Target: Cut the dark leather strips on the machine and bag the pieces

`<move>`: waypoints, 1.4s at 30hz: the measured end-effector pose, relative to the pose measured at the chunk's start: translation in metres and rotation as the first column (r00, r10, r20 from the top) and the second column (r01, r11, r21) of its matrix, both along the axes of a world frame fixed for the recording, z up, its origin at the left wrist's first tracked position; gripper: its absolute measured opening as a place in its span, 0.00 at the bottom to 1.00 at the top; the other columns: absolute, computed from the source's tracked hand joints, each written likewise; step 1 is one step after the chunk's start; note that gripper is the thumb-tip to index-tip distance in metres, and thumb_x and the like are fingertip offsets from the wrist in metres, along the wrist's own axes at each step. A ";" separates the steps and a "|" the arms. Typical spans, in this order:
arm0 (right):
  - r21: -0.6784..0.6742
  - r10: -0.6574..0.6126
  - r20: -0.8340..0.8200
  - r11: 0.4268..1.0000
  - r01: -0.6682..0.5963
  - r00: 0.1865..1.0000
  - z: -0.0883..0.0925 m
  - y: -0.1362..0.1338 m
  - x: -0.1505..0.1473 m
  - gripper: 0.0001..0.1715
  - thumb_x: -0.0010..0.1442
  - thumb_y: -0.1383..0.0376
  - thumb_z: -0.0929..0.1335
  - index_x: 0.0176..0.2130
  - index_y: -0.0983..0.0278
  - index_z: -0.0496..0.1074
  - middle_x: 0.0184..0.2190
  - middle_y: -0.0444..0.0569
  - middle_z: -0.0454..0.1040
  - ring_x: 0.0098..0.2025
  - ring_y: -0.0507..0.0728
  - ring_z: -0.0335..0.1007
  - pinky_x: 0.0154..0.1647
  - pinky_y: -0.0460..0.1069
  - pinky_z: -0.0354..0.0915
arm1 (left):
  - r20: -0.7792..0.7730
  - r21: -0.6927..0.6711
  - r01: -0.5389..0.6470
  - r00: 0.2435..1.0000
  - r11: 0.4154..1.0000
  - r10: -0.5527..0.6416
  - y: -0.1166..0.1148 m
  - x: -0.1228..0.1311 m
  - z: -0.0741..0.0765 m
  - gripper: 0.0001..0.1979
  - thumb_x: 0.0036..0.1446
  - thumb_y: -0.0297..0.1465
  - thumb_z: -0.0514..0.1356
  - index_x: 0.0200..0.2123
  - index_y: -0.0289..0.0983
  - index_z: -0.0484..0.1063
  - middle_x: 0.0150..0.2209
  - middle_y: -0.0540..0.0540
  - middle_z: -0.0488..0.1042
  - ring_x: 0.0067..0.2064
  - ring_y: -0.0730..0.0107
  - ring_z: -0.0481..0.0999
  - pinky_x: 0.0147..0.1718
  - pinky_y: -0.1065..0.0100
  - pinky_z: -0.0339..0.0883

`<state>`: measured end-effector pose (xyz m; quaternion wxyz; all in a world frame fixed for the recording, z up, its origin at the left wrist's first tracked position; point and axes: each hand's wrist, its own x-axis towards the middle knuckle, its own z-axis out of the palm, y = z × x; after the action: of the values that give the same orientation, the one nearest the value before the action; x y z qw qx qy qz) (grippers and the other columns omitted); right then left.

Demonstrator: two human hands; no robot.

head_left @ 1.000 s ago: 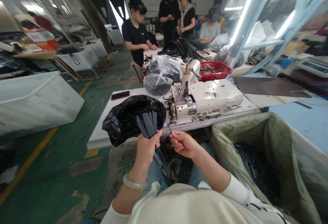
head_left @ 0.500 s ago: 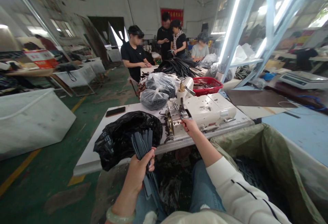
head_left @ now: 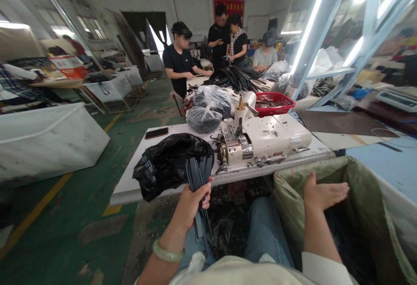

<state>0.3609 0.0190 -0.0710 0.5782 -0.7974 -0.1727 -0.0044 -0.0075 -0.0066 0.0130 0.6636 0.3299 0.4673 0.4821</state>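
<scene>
At 6 o'clock, left hand [head_left: 197, 196]: closed round dark strips [head_left: 194, 174], their upper ends fanned before the black bag [head_left: 145, 170].
At 4 o'clock, right hand [head_left: 325, 194]: spread wide, thumb up, over mouth of green sack [head_left: 289, 185].
Black bag: 8 o'clock, gaping, on white table [head_left: 130, 183].
Machine [head_left: 276, 133]: 3 o'clock, same table.
Red basket [head_left: 276, 111]: 2 o'clock, behind machine.

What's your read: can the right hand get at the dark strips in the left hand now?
Probably yes: the right hand is open at the green sack, and the dark strips stick up unblocked above the left hand.
</scene>
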 end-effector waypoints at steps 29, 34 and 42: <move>0.537 0.935 -0.350 0.248 -0.806 0.055 0.055 -0.021 -0.176 0.19 0.48 0.57 0.76 0.39 0.64 0.77 0.28 0.46 0.78 0.26 0.53 0.76 0.31 0.48 0.75 | 0.026 0.026 -0.076 0.997 0.997 0.076 -0.007 0.001 0.004 0.16 0.43 0.37 0.70 0.23 0.31 0.70 0.20 0.52 0.66 0.18 0.84 0.59 0.16 0.78 0.50; 0.540 0.944 -0.318 0.254 -0.802 0.086 0.054 -0.023 -0.177 0.17 0.48 0.58 0.75 0.38 0.62 0.77 0.30 0.46 0.79 0.30 0.56 0.78 0.35 0.52 0.76 | 0.053 0.012 -0.013 0.999 1.000 0.012 -0.010 0.003 0.006 0.18 0.43 0.38 0.71 0.22 0.32 0.67 0.20 0.53 0.65 0.18 0.85 0.58 0.16 0.77 0.50; 0.174 0.961 0.234 0.110 -0.979 0.150 0.055 -0.036 -0.176 0.11 0.60 0.66 0.66 0.33 0.56 0.80 0.39 0.49 0.80 0.41 0.58 0.77 0.45 0.54 0.72 | 0.026 -0.004 -0.101 0.995 0.995 0.101 -0.007 0.006 -0.001 0.16 0.42 0.36 0.70 0.23 0.31 0.70 0.20 0.50 0.70 0.18 0.83 0.60 0.16 0.77 0.51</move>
<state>0.1848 -0.0174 -0.0157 0.5428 -0.3976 -0.6651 0.3238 -0.0015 -0.0134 0.0124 0.6449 0.2986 0.4752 0.5188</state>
